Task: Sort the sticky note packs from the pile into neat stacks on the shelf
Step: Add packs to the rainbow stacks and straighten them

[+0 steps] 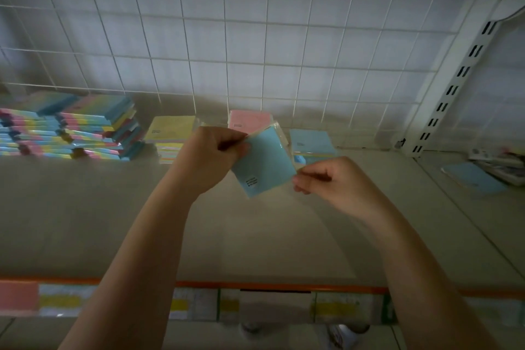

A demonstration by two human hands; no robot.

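A square blue sticky note pack in clear wrap is up above the pale shelf, tilted. The left hand pinches its top corner; the right hand pinches its right edge. Yellow, pink and blue stacks sit behind, bare shelf in front.

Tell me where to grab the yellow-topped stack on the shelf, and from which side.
Probably take the yellow-topped stack by its left and right edges, coming from the front. Its flat square faces lie level, the striped stacks crowd its left, and the wire grid blocks the back; the near side looks open.
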